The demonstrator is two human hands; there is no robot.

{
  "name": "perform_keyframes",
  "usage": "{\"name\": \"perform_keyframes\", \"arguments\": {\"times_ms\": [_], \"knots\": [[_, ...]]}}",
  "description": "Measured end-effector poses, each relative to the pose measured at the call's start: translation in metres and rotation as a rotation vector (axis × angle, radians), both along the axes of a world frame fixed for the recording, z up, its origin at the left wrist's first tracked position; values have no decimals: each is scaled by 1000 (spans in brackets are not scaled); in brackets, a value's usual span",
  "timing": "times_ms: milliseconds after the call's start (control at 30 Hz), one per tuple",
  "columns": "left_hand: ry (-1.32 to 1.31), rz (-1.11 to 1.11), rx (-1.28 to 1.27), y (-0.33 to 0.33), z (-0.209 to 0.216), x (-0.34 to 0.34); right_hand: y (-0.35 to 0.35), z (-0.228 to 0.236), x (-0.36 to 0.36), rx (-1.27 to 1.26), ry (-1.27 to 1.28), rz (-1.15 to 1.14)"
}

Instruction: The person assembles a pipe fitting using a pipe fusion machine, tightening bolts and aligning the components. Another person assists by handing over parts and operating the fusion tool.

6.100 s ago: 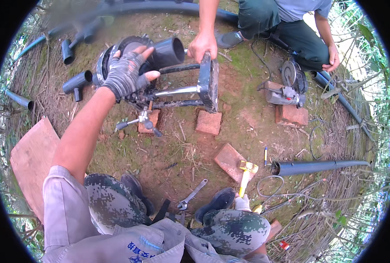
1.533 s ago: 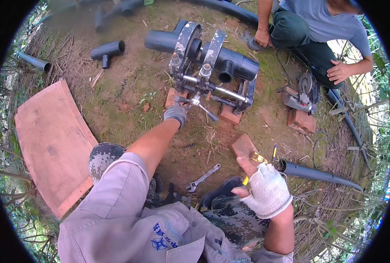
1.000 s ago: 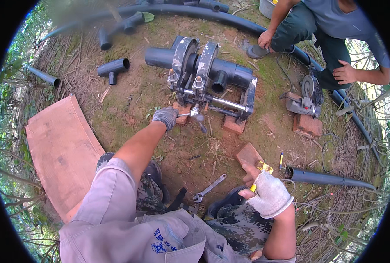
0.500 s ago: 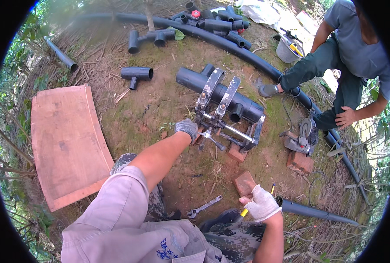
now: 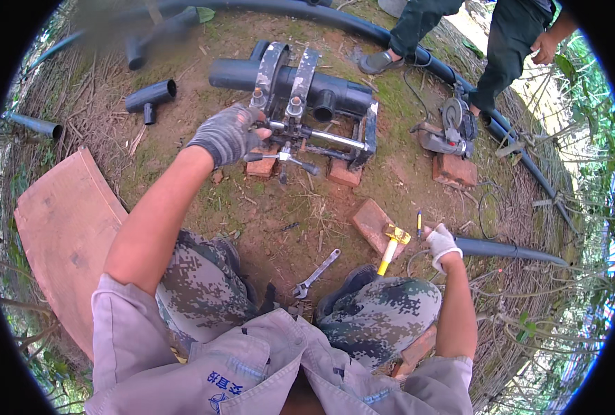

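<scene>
My left hand (image 5: 228,136), in a grey knit glove, is beside the left end of a metal pipe clamp (image 5: 295,104), its thumb and fingers apart. The clamp's two hoops go round a thick black plastic pipe (image 5: 235,72) with short side branches. Below the clamp sticks out a handle with several spokes (image 5: 284,158). My right hand (image 5: 443,245), in a white glove with bare fingertips, is held low at the right, fingers bent and apart. Close to its fingertips is a slim yellow and dark marker (image 5: 419,223). A yellow hammer (image 5: 394,243) rests against a brick (image 5: 371,223), out of my hand.
An adjustable wrench (image 5: 315,274) lies between my feet. A power saw (image 5: 450,128) sits by a brick (image 5: 454,170) at the right. A co-worker's legs (image 5: 504,48) are beyond the long black pipe (image 5: 349,22). A wooden board (image 5: 69,228) and a black tee fitting (image 5: 151,97) lie left.
My right hand has let go of the hammer and moved forward to the right. My left hand has left the spoked handle for the clamp's left side. The view has tilted down.
</scene>
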State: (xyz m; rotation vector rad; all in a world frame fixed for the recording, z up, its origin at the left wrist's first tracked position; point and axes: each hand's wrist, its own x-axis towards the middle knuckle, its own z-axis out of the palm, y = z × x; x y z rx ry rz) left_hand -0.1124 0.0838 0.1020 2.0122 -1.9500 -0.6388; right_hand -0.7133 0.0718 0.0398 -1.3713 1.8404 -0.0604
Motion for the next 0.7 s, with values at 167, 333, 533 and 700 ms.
{"name": "perform_keyframes", "arguments": {"times_ms": [167,333,533,700], "knots": [[166,47,-22,79,44,3,104,-149,-5,63,391,-81],[121,103,119,160,37,-15,126,-166,56,56,270,-447],[128,-191,212,153,-18,-128,116,-211,2,-171,43,-477],[80,-461,645,169,-96,-197,104,-233,-45,-210,72,-524]]}}
